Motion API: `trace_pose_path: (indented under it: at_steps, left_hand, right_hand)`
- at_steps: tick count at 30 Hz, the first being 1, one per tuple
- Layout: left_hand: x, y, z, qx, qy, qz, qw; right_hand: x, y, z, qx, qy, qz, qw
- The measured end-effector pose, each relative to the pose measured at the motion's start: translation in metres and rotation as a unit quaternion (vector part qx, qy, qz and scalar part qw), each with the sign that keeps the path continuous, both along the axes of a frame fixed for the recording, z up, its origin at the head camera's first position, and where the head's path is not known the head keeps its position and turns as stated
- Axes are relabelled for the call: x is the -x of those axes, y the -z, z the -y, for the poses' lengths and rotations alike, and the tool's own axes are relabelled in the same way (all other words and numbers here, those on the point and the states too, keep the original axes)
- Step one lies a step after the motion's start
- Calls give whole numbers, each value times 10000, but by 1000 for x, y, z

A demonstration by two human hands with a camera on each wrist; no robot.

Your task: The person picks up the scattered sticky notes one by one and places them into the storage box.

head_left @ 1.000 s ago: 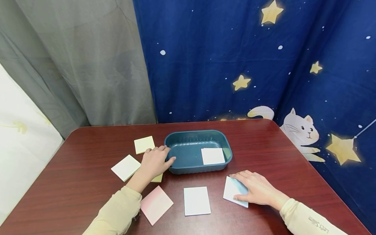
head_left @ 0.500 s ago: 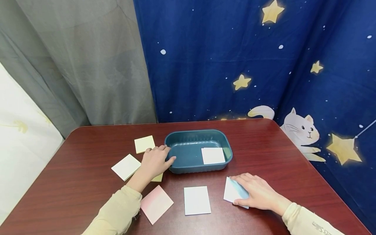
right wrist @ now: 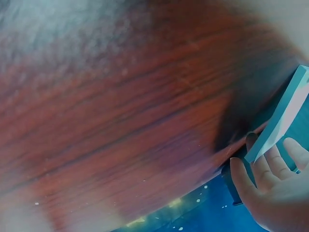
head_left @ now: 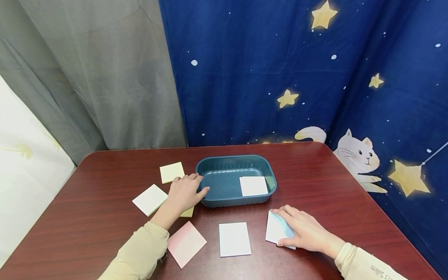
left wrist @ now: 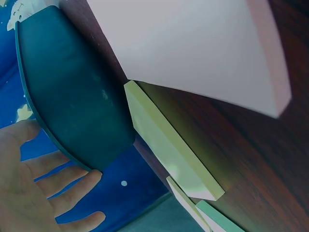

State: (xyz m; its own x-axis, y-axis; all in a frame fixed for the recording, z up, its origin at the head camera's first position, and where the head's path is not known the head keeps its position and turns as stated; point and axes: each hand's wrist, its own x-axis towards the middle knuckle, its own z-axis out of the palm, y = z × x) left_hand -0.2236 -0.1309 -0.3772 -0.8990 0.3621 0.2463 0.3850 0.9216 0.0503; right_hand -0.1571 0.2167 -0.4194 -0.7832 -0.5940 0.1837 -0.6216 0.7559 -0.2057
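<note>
Yellow pad [head_left: 188,212] peeks past left hand [head_left: 184,192].

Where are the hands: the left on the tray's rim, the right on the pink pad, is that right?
Not quite: the head view shows the right hand on the blue-white pad; the pink pad lies away from it. The left hand is indeed on the tray's rim.

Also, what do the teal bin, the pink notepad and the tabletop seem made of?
Teal bin: probably plastic, satin, judging by soft highlights and a rounded rim. Pink notepad: likely matte paper, showing no gloss and a thick edge. Tabletop: wood or wood-look laminate, semi-gloss; its streaked grain fits either.
</note>
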Motion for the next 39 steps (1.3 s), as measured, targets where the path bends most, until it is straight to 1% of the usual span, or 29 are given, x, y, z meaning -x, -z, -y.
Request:
trace_pose_path:
  at_steps: [5, 14, 18, 25, 29, 32, 36, 39]
  left_hand:
    - [0, 1, 0, 2, 5, -8, 10000]
    - [0, 1, 0, -29, -17, -9, 10000]
    - [0, 1, 0, -23, -32, 11, 10000]
    - [-1, 0, 0, -25, -30, 13, 10000]
    - [-1, -1, 0, -32, -15, 20, 10000]
    - [-1, 0, 0, -42, -8, 12, 10000]
    - [-1, 1, 0, -46, -2, -15, 10000]
    - [0, 1, 1, -52, 2, -26, 10000]
  right_hand:
    - [0, 0, 0, -5, -90, -96, 9999]
    - [6, 0, -3, 141, -401, -408, 9983]
    - [8, -3, -4, 305, -584, -450, 9968]
    - [10, -9, -6, 418, -845, -536, 9941]
    - [11, -15, -5, 541, -1107, -602, 9906]
    - [12, -21, -5, 702, -1289, -507, 9879]
    - [11, -28, -4, 966, -1438, -93, 9848]
    - [11, -31, -3, 1069, -1512, 184, 9825]
